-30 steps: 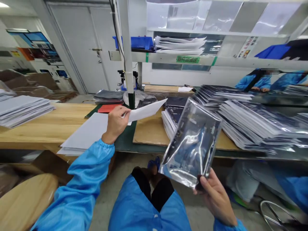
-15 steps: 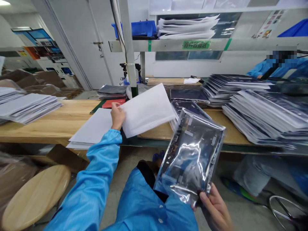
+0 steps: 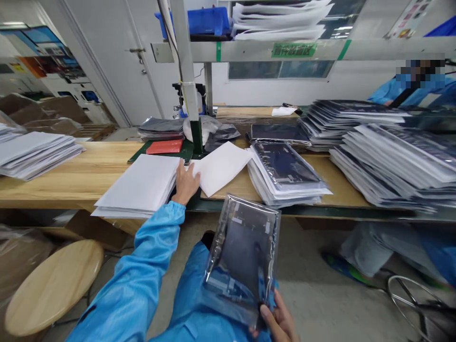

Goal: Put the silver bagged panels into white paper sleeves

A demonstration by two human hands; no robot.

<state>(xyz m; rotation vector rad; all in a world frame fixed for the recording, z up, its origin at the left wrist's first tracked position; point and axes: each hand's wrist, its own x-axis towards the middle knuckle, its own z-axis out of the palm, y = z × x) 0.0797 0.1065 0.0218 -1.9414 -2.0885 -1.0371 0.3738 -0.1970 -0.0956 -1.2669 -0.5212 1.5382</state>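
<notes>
My right hand (image 3: 276,318) grips the lower corner of a dark flat part in a clear, shiny bag (image 3: 245,251), which is tilted in front of my lap. Over the table edge, my left hand (image 3: 187,183) has its fingers spread, between a stack of white sheets (image 3: 138,183) and a loose white sheet (image 3: 224,166). Its fingertips are at the loose sheet's left corner; whether they pinch it is unclear. To the right of that sheet, another bagged dark part (image 3: 290,164) lies on a pile of white sheets and bags.
Large stacks of sheets and dark parts (image 3: 395,166) fill the table's right side. More white sheets (image 3: 37,152) lie at far left. A metal post (image 3: 187,71) rises behind my left hand. A round wooden stool (image 3: 55,285) stands at lower left. A person sits at right.
The loose white sheet has come down from the air towards the table, and my left hand's fingers have spread. My right hand has moved the bagged part leftward and lower.
</notes>
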